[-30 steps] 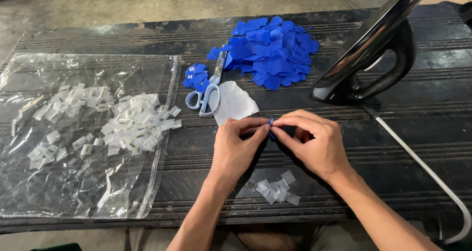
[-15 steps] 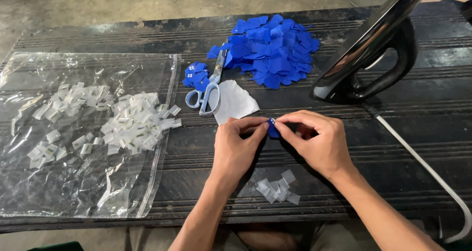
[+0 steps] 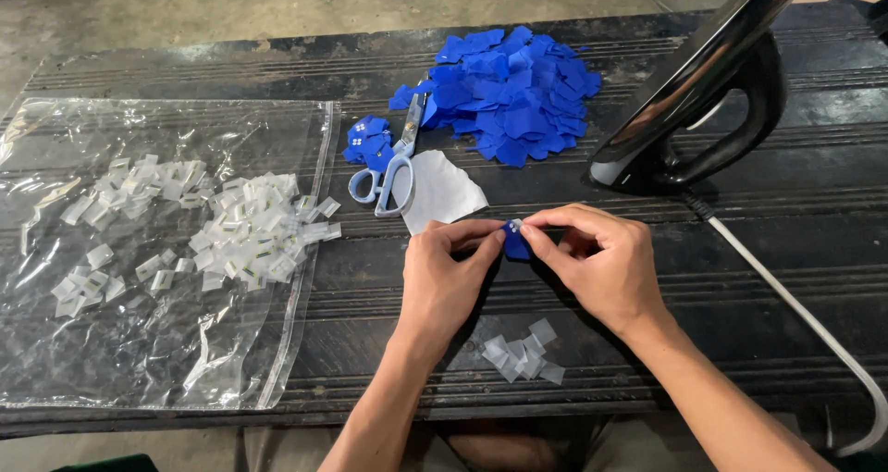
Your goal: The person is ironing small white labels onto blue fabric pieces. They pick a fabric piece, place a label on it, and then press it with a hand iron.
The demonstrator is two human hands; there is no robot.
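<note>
While pinched between left hand and right hand, both shut on small blue piece above dark table. Could slip down among white bits if fingers loosen.

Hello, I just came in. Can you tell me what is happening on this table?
A person pinches one small blue piece between the left hand and the right hand, above a dark table. A small heap of clear pieces lies just below the hands. Behind them are scissors, a white scrap, a big pile of blue pieces and an upright iron. To the left, a clear plastic bag holds many whitish pieces.
</note>
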